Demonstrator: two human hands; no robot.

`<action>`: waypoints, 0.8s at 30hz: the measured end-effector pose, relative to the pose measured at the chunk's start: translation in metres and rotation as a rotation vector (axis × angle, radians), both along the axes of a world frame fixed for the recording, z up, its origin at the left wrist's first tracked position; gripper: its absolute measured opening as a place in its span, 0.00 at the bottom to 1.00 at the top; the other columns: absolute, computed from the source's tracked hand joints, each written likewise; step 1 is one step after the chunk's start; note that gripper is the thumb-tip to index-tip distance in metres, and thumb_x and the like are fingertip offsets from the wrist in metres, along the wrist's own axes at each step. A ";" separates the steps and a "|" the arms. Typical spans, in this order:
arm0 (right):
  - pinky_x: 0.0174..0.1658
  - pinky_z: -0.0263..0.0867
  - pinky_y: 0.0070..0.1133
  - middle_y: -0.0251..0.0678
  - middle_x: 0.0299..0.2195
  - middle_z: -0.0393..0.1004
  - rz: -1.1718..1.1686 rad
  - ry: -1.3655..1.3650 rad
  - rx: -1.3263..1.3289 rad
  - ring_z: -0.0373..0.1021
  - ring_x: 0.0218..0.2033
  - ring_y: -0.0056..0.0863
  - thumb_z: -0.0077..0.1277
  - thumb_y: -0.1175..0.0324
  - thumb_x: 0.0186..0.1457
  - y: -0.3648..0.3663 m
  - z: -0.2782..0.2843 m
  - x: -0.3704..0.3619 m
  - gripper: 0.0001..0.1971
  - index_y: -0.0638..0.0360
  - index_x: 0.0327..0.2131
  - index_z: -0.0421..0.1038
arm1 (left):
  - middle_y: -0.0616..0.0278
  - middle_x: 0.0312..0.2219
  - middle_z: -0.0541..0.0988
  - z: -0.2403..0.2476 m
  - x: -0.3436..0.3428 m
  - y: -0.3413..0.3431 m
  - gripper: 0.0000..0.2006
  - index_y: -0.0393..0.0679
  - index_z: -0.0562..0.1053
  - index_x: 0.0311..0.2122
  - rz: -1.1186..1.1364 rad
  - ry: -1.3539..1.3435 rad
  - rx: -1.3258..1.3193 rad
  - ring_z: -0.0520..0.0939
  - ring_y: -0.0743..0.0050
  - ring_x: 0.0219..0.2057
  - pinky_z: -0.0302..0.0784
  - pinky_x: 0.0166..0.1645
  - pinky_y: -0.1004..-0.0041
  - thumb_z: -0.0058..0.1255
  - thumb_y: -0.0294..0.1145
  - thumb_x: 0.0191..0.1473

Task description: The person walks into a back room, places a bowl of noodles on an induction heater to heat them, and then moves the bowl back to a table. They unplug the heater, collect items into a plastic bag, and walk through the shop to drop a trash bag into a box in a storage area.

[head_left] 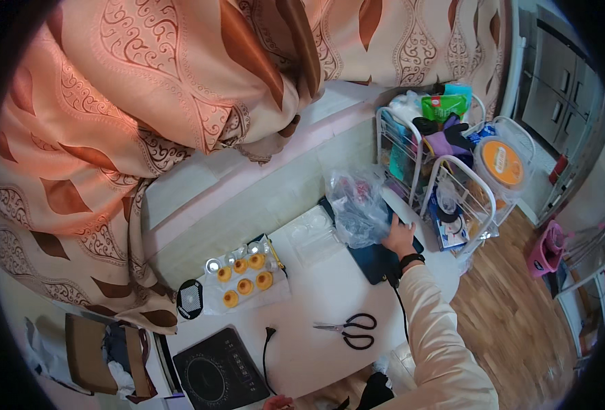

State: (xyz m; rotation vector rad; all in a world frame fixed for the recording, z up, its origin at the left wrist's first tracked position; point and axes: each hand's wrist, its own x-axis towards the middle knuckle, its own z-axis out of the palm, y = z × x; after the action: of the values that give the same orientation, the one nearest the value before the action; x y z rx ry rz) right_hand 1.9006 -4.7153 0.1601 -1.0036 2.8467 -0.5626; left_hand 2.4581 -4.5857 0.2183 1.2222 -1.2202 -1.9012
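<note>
My right hand (401, 238) reaches to the far right of the white table, its fingers closed at the side of a clear plastic bag (358, 212). Something reddish shows through the bag, too blurred to name. Under the bag and hand lies a dark flat board-like thing (376, 263), with a black cord running from near its front edge. Only a bit of my left hand (278, 403) shows at the lower edge, by the induction cooker (220, 369); its fingers are mostly cut off. Black-handled scissors (352, 331) lie between my hands, blades pointing left.
Several small yellow tarts (245, 284) sit on white paper near the wall, beside a black round-ended grater-like thing (189, 299). A clear plastic tray (309, 239) lies left of the bag. A loaded white wire rack (418, 164) stands at the right. A black plug (269, 333) lies near the cooker.
</note>
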 end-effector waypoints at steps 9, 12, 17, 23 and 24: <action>0.32 0.54 0.29 0.37 0.22 0.60 0.552 0.285 -0.845 0.59 0.25 0.37 0.49 0.74 0.28 0.090 0.074 0.081 0.14 0.59 0.26 0.63 | 0.56 0.54 0.45 0.019 -0.091 -0.061 0.30 0.48 0.40 0.55 -0.042 0.047 -0.136 0.47 0.64 0.56 0.49 0.53 0.63 0.36 0.38 0.51; 0.32 0.56 0.30 0.37 0.22 0.60 0.641 0.268 -0.913 0.60 0.26 0.37 0.50 0.73 0.27 0.155 0.109 0.133 0.14 0.58 0.26 0.62 | 0.65 0.55 0.46 0.036 -0.147 -0.089 0.27 0.59 0.37 0.55 -0.074 0.254 0.138 0.48 0.67 0.55 0.49 0.53 0.62 0.31 0.34 0.53; 0.33 0.58 0.32 0.36 0.23 0.61 0.741 0.343 -0.760 0.61 0.26 0.36 0.52 0.73 0.27 0.253 0.140 0.193 0.15 0.57 0.27 0.62 | 0.60 0.47 0.61 0.019 -0.199 -0.081 0.23 0.45 0.51 0.52 -0.295 0.589 0.350 0.61 0.63 0.48 0.57 0.49 0.56 0.32 0.43 0.53; 0.39 0.57 0.30 0.40 0.31 0.65 0.339 0.267 -0.515 0.62 0.33 0.37 0.49 0.71 0.36 0.342 0.205 0.252 0.21 0.58 0.39 0.60 | 0.61 0.41 0.66 0.066 -0.228 -0.029 0.19 0.42 0.58 0.46 -0.524 0.627 0.493 0.69 0.65 0.40 0.68 0.41 0.60 0.41 0.36 0.50; 0.40 0.57 0.30 0.41 0.33 0.65 0.228 0.239 -0.542 0.62 0.34 0.37 0.48 0.71 0.37 0.357 0.214 0.259 0.22 0.59 0.41 0.59 | 0.61 0.43 0.64 0.070 -0.232 -0.020 0.19 0.42 0.56 0.48 -0.592 0.639 0.487 0.68 0.62 0.42 0.67 0.42 0.59 0.40 0.35 0.50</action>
State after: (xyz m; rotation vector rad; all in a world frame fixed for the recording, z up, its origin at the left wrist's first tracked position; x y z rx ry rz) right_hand 2.1596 -4.3584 0.3743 -1.5407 2.7652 -1.3098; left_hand 2.2257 -4.6062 0.2879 0.3584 -0.8293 -2.8418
